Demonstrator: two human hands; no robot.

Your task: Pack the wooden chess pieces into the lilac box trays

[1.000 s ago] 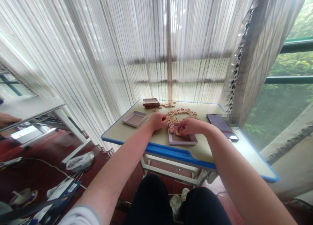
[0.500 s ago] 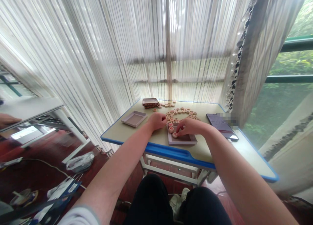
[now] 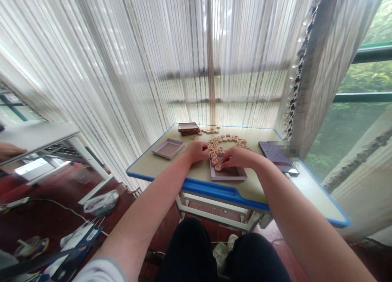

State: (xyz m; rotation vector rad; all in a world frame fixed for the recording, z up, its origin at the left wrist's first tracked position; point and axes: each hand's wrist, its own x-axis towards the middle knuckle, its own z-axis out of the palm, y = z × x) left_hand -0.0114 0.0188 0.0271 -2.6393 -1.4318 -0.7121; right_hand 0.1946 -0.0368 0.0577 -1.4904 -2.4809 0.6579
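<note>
Your right hand [image 3: 239,157] lies palm down over the far right part of the shallow tray [image 3: 229,176], with its fingertips [image 3: 224,165] bunched together and pointing left, against a round piece [image 3: 218,167] that lies on the tray floor. The view is too small to tell whether you are pinching that piece or only touching it. Just beyond it, further from you, two more discs [image 3: 214,158] sit in a short column along the tray's left wall. Your left hand [image 3: 197,150] rests on the table [image 3: 159,163] just left of the tray's far corner. It is curled with the knuckles up, and you cannot see whether anything is held inside it. The two hands are near each other but apart, with the column of discs between them. Beyond both hands, a spread of loose pieces [image 3: 227,140] covers the middle of the tabletop. Left of your left hand lies a second tray [image 3: 168,148], and past it, at the far edge, is a flat box [image 3: 188,128]. Right of your right wrist lies a dark phone [image 3: 277,155], near the curtain [image 3: 309,82].
</note>
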